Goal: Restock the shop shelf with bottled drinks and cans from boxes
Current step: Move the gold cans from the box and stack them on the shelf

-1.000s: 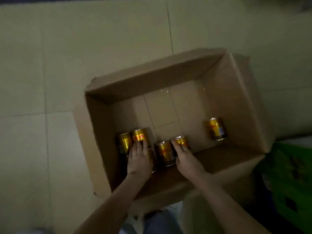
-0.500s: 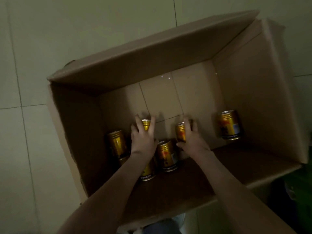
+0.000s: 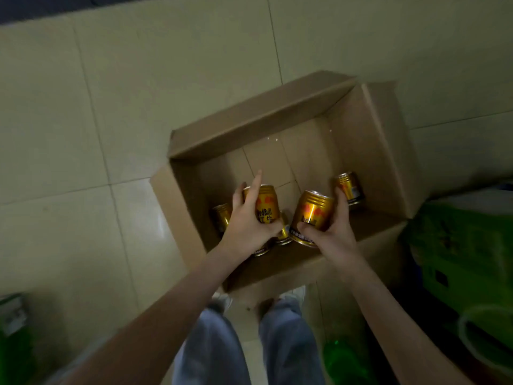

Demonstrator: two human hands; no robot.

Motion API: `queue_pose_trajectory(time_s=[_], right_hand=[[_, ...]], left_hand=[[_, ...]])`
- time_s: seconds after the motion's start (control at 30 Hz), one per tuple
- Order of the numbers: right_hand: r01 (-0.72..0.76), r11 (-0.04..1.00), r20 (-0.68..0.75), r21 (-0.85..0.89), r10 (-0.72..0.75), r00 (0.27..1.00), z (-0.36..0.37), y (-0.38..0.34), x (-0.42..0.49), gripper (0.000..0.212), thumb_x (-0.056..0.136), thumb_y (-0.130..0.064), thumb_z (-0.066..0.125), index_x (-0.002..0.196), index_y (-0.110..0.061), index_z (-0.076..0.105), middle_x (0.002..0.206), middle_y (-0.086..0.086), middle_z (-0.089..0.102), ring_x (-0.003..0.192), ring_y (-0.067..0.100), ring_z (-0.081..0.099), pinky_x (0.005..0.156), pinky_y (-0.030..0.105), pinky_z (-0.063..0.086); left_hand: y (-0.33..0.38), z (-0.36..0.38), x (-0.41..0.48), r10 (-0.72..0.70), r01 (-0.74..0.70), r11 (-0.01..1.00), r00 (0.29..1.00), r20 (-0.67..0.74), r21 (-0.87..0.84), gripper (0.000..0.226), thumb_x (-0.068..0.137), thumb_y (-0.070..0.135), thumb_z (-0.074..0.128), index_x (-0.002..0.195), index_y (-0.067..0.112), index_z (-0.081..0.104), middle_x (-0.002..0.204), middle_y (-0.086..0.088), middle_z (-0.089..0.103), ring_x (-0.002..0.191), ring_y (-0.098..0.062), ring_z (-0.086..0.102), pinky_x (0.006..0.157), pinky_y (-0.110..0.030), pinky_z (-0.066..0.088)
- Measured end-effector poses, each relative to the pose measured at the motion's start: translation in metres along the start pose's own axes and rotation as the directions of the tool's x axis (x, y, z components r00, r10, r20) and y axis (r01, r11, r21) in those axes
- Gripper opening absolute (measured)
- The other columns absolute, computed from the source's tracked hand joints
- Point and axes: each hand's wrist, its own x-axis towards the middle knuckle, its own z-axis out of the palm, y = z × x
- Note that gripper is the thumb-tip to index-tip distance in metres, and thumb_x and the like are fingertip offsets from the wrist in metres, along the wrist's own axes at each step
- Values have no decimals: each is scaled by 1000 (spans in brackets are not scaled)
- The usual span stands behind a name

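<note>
Item 1: cardboard box (image 3: 369, 151), open-topped, flaps folded outward, on the tiled floor (image 3: 97, 107); it fills the middle of the view towards two o'clock.

Item 2: left hand (image 3: 244, 229), inside the box at its seven o'clock. Fingers and thumb are wrapped round a gold can (image 3: 265, 202), with the index finger stretched along its side and past the top rim. The can is upright and raised above the box floor.

Item 3: right hand (image 3: 333, 234), at the box's five o'clock. Thumb and fingers are clamped on a second gold can (image 3: 312, 215), whose top tilts towards one o'clock. It is also raised.

Item 4: loose cans on the box floor.
- One can (image 3: 349, 188) at three o'clock, upright, near the right wall.
- One can (image 3: 221, 216) at eight o'clock, beside the left wall.
- One can (image 3: 283, 236) at six o'clock, between the two hands, mostly hidden.
- One base rim (image 3: 262, 250) showing under the left hand.

Item 5: green crate (image 3: 458, 245), at the picture's four o'clock, just beside the box.

Item 6: legs in blue jeans (image 3: 213, 348), at the picture's six o'clock, below the box's near edge.
</note>
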Motion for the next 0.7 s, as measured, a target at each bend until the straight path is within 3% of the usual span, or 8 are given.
queue_pose_trajectory(time_s=[0.07, 0.17, 0.27, 0.33, 0.4, 0.47, 0.6, 0.7], right_hand=[[-26, 989, 12, 148, 24, 1000, -11, -35, -62, 96, 76, 0, 74, 143, -33, 14, 145, 3, 36, 124, 23, 47, 104, 48, 42], [-1, 955, 17, 298, -4, 1000, -28, -88, -158, 82, 75, 5, 72, 130, -30, 24, 124, -1, 48, 106, 15, 56, 84, 37, 50], [45, 880, 26, 472, -65, 998, -50, -135, -253, 91, 62, 0, 79, 133, -27, 30, 126, -1, 52, 108, 19, 60, 81, 35, 51], [99, 843, 10, 528, -122, 992, -64, -158, -318, 100, 56, -10, 81, 141, -24, 30, 133, 4, 51, 113, 22, 59, 81, 35, 52], [177, 805, -37, 566, -190, 981, -78, -175, -384, 110, 49, -22, 85, 144, -24, 29, 137, 7, 50, 116, 24, 58, 81, 33, 53], [260, 767, -114, 587, -240, 964, -93, -181, -447, 101, 58, -19, 81, 145, -25, 29, 136, 7, 51, 113, 22, 60, 78, 29, 54], [395, 679, -282, 619, -277, 919, -126, -163, -561, 87, 71, -11, 68, 143, -32, 25, 129, 5, 55, 102, 14, 67, 73, 26, 55], [463, 635, -407, 618, -244, 880, -141, -128, -640, 74, 85, -5, 63, 141, -34, 24, 121, 0, 58, 92, 9, 68, 67, 21, 53]], left_hand=[[46, -30, -50, 54, -45, 992, 995, 80, -119, 116, 74, 15, 78, 143, 54, -6, 144, -1, 26, 128, -15, 42, 102, -26, 38], [116, -74, -129, 153, -111, 969, 972, 179, -222, 118, 70, 12, 80, 144, 42, -7, 130, 14, 35, 111, 3, 52, 95, -23, 47], [188, -110, -208, 252, -189, 949, 935, 248, -251, 100, 60, 32, 79, 132, 33, 11, 135, 2, 33, 123, -14, 46, 97, -34, 49], [232, -128, -259, 324, -238, 931, 888, 326, -276, 92, 58, 35, 78, 130, 32, 20, 134, 1, 38, 120, -15, 50, 92, -35, 52], [271, -139, -310, 418, -322, 901, 826, 379, -291, 85, 62, 32, 78, 133, 27, 30, 128, 6, 47, 116, -11, 54, 86, -29, 51], [303, -137, -360, 488, -389, 871, 760, 429, -301, 79, 67, 29, 76, 133, 30, 34, 126, 12, 51, 115, -9, 55, 86, -29, 51], [351, -106, -450, 530, -451, 841, 581, 617, -298, 82, 73, 25, 76, 138, 45, 30, 136, 5, 41, 119, -17, 54, 88, -38, 53], [368, -64, -517, 546, -577, 777, 418, 726, -252, 84, 78, 20, 74, 142, 41, 24, 131, 9, 41, 111, -5, 57, 83, -25, 50]])
